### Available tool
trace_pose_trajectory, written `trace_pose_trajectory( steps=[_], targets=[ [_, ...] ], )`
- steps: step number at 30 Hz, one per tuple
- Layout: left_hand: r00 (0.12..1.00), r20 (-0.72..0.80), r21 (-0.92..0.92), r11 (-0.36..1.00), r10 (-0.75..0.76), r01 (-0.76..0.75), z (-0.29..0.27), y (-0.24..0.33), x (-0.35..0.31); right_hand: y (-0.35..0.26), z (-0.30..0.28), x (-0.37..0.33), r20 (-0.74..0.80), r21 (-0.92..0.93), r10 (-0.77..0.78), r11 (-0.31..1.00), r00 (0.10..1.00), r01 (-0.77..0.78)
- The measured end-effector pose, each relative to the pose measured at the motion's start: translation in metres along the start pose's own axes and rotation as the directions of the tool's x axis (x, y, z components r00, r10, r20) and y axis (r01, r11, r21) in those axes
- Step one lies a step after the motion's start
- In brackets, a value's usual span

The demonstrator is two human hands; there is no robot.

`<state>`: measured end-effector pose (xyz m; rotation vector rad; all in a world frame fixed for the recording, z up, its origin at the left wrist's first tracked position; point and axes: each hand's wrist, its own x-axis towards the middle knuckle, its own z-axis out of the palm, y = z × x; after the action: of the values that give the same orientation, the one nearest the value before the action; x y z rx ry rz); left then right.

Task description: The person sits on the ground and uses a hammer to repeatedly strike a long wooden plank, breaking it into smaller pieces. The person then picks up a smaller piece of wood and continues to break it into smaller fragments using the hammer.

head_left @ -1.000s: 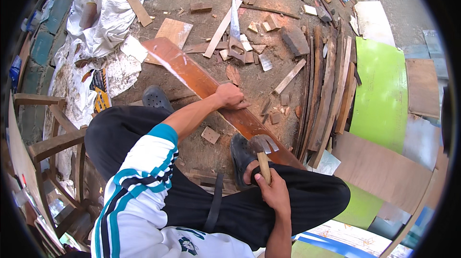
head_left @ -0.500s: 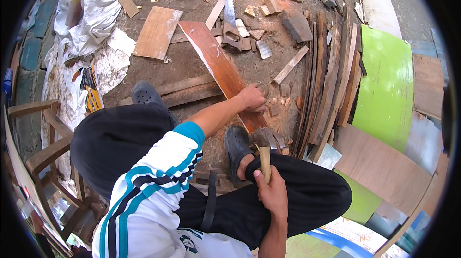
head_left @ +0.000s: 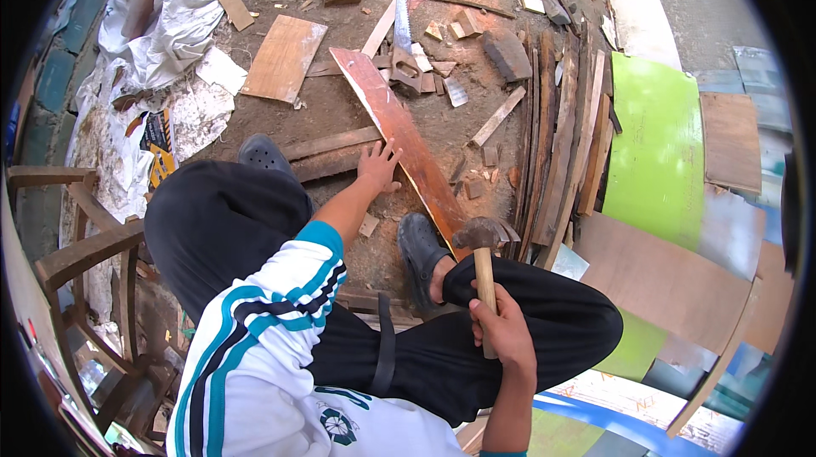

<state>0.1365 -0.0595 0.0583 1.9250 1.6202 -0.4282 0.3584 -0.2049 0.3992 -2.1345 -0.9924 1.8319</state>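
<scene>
L hand (head_left: 376, 164) spread flat on long reddish plank (head_left: 406, 144), R hand (head_left: 503, 334) fisted round wood-handled hammer (head_left: 482, 261)

This is a rough outdoor carpentry yard: bare dirt ground (head_left: 340, 117) littered with wood offcuts (head_left: 450, 28), a handsaw (head_left: 401, 19) at twelve o'clock, stacked planks (head_left: 565, 125) at two o'clock, plywood sheets (head_left: 663, 278) at four, and a wooden chair frame (head_left: 81, 236) at nine.
</scene>
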Motion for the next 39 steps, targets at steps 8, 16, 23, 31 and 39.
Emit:
trace_pose_trajectory(
  steps=[8,16,23,31,39],
  targets=[
    [0.988,-0.016,-0.127,0.980,-0.154,0.150,-0.005,-0.039,0.002,-0.065,-0.017,-0.010,0.192,-0.007,0.110,0.994,0.975,-0.111],
    [0.874,0.148,-0.359,0.799,-0.462,0.483,-0.008,-0.075,0.001,-0.093,0.014,0.102,0.213,-0.069,0.216,0.976,0.953,-0.205],
    [0.872,0.311,-0.374,0.795,-0.377,0.477,0.009,-0.092,0.014,-0.090,0.029,0.234,0.217,-0.121,0.127,0.987,0.968,-0.102],
    [0.893,0.317,-0.423,0.795,-0.319,0.435,0.022,-0.099,0.025,-0.110,0.052,0.304,0.144,-0.075,0.103,0.993,0.984,-0.093],
    [0.894,0.361,-0.434,0.800,-0.266,0.414,0.017,-0.103,0.025,-0.071,0.052,0.321,0.429,-0.320,-0.276,0.844,0.860,0.431]
  ],
)
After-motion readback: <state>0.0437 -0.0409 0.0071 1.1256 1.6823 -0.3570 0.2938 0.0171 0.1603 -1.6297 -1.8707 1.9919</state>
